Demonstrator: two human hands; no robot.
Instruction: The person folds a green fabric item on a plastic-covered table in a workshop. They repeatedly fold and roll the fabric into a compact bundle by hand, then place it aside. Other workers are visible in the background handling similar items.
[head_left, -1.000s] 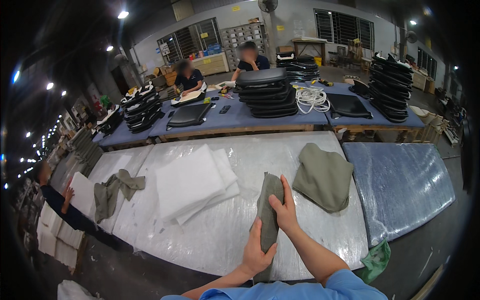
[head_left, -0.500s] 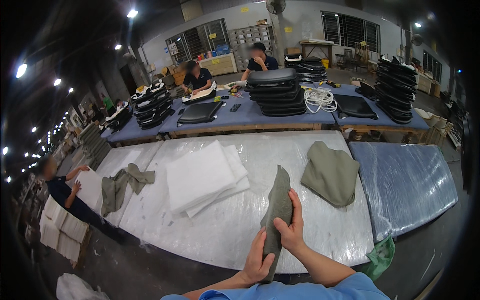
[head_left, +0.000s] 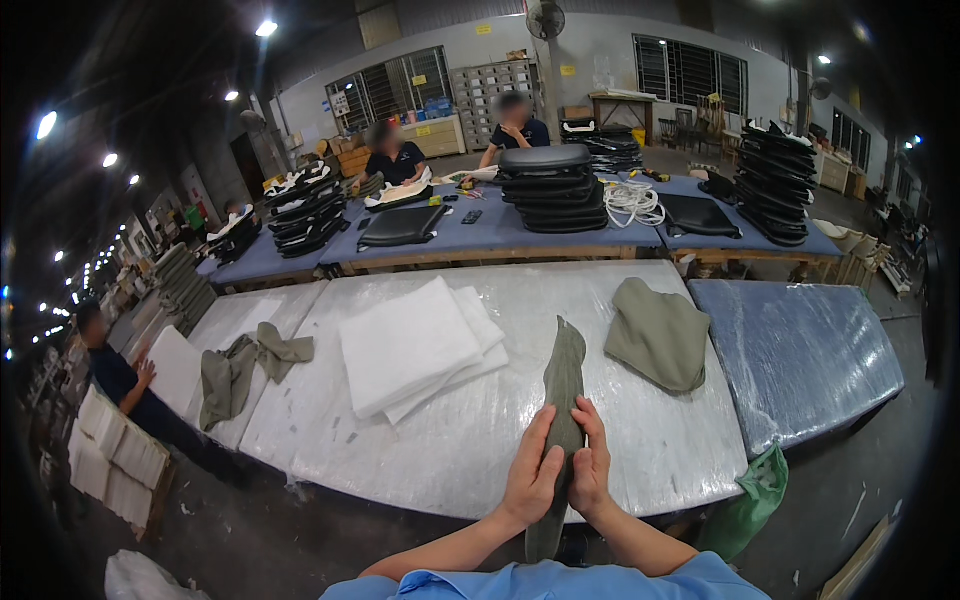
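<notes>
My left hand and my right hand press a long grey-green fabric piece between their palms. It stands nearly edge-on to me, its narrow tip pointing away over the table and its lower end close to my blue shirt. To its right lies a folded grey-green fabric piece. On its left is a stack of white padding sheets, slightly fanned out. Farther left, crumpled grey-green fabric lies on the table. What is inside the held piece, if anything, is hidden.
The plastic-wrapped table stretches before me, with a blue wrapped slab at its right. Stacks of black seat pads stand on the blue table behind, where two people sit. Another person stands far left. A green bag hangs at the right corner.
My left hand has slid farther up the fabric piece and now sits level with my right hand, which has come slightly nearer to me. The piece stands more upright.
</notes>
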